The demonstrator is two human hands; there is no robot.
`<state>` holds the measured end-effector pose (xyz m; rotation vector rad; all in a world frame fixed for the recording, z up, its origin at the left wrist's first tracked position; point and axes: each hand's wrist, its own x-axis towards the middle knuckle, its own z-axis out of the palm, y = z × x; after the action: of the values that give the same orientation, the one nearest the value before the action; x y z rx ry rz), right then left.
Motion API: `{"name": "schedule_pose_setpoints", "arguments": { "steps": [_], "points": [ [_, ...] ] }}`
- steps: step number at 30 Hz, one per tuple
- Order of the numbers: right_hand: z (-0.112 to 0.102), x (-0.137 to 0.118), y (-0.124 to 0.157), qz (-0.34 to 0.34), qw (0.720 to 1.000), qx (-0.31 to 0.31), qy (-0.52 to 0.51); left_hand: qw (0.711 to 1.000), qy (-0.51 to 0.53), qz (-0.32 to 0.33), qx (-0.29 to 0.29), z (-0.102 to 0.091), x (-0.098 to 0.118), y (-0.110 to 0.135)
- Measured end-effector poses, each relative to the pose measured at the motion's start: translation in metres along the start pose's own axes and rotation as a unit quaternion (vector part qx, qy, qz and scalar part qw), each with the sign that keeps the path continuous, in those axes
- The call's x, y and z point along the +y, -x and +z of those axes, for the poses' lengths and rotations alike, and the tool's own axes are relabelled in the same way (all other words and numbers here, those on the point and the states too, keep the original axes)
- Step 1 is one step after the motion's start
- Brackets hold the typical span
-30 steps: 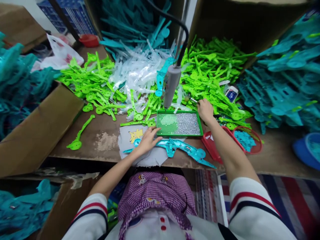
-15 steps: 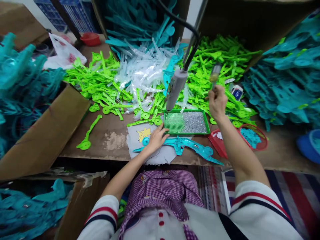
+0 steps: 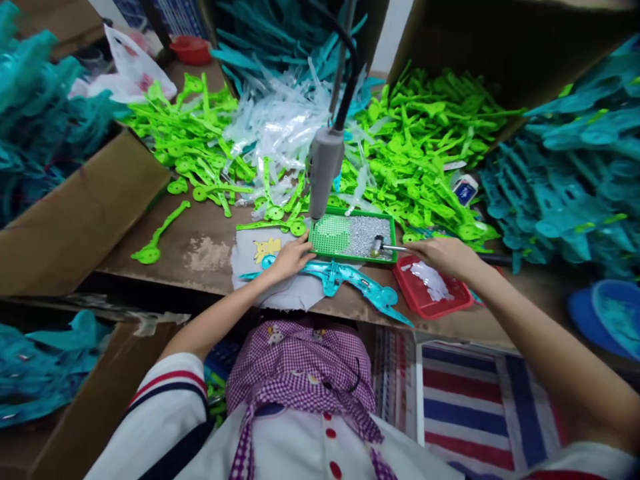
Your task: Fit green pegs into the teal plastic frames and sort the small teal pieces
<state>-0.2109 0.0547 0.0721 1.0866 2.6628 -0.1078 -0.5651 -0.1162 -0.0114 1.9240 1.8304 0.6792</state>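
Observation:
My left hand [image 3: 293,259] grips the left rim of a shallow green tray [image 3: 393,235], fingers at its near corner. Inside the tray is a perforated plate [image 3: 327,233] on the left and a heap of small silver screws [image 3: 367,230] on the right. My right hand [image 3: 440,257] is closed around the handle of a small hammer [image 3: 379,247], its head at the tray's near right part. Just in front of the tray lies a translucent blue plastic part [image 3: 357,280] on a grey cloth [image 3: 245,267]. A grey electric screwdriver [image 3: 325,163] hangs over the tray's left end.
Piles of green plastic parts [image 3: 425,153] and clear parts [image 3: 280,127] cover the back. A red basket [image 3: 433,310] with white pieces stands beside the tray. Cardboard boxes [image 3: 85,207] and stacked blue parts [image 3: 570,153] flank the bench. Blue bowls [image 3: 595,313] sit right.
My right hand has swung the hammer down from above the green pile to the tray's right side. My left hand stays at the tray's left rim. The whole view has shifted.

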Motion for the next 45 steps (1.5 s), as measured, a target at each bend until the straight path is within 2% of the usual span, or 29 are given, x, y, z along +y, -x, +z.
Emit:
{"name": "schedule_pose_setpoints", "arguments": {
  "steps": [3, 5, 12, 15, 17, 21, 23, 25, 28, 31, 34, 36, 38, 41, 43, 45],
  "points": [
    [-0.001, -0.020, -0.018, -0.067, 0.997, -0.022, 0.044, 1.000, -0.004, -0.010, -0.005, -0.002, 0.002, -0.001],
    [-0.003, -0.035, -0.027, -0.083, 0.995, -0.012, 0.052, 1.000, -0.006, -0.012, -0.006, -0.002, 0.003, -0.001],
    [0.002, -0.094, -0.047, -0.065, 0.997, 0.021, 0.025, 1.000, -0.007, -0.017, 0.007, 0.000, 0.002, -0.002],
    [-0.001, -0.105, -0.053, -0.054, 0.998, 0.031, -0.005, 1.000, -0.008, -0.016, 0.005, 0.000, 0.003, -0.002],
    [-0.008, -0.092, -0.049, -0.035, 0.999, 0.029, -0.013, 1.000, -0.010, -0.014, 0.004, 0.000, 0.003, -0.001],
    [-0.021, -0.029, -0.025, 0.059, 0.998, 0.018, 0.015, 1.000, -0.017, -0.008, 0.010, 0.001, 0.001, 0.001],
    [-0.021, 0.000, -0.018, 0.098, 0.994, -0.005, 0.040, 1.000, -0.018, -0.007, 0.011, 0.001, 0.000, 0.001],
    [-0.015, 0.014, -0.020, 0.093, 0.994, -0.023, 0.048, 1.000, -0.016, -0.006, 0.009, 0.001, 0.000, 0.001],
    [-0.003, 0.003, -0.039, 0.037, 0.999, -0.007, 0.038, 1.000, -0.021, -0.004, 0.006, 0.001, 0.001, 0.001],
    [0.003, -0.038, -0.063, -0.008, 1.000, 0.000, 0.028, 0.999, -0.033, -0.004, 0.007, 0.002, 0.001, 0.001],
    [-0.003, -0.079, -0.079, -0.041, 0.999, 0.002, 0.022, 0.999, -0.041, -0.004, 0.004, 0.002, 0.000, 0.001],
    [-0.014, -0.090, -0.080, -0.046, 0.999, 0.009, 0.022, 0.999, -0.040, -0.001, 0.002, 0.002, 0.001, 0.001],
    [-0.027, -0.078, -0.072, -0.018, 0.999, 0.010, 0.028, 0.999, -0.037, -0.001, -0.001, 0.002, 0.001, 0.001],
    [-0.045, -0.034, -0.046, 0.049, 0.997, -0.014, 0.064, 0.999, -0.036, -0.009, -0.003, 0.001, 0.003, 0.001],
    [-0.049, -0.006, -0.029, 0.076, 0.992, -0.036, 0.090, 0.999, -0.033, -0.012, -0.001, 0.001, 0.004, 0.001],
    [-0.045, 0.007, -0.017, 0.067, 0.992, -0.055, 0.091, 0.999, -0.031, -0.009, 0.002, 0.001, 0.004, 0.001]
  ]
}}
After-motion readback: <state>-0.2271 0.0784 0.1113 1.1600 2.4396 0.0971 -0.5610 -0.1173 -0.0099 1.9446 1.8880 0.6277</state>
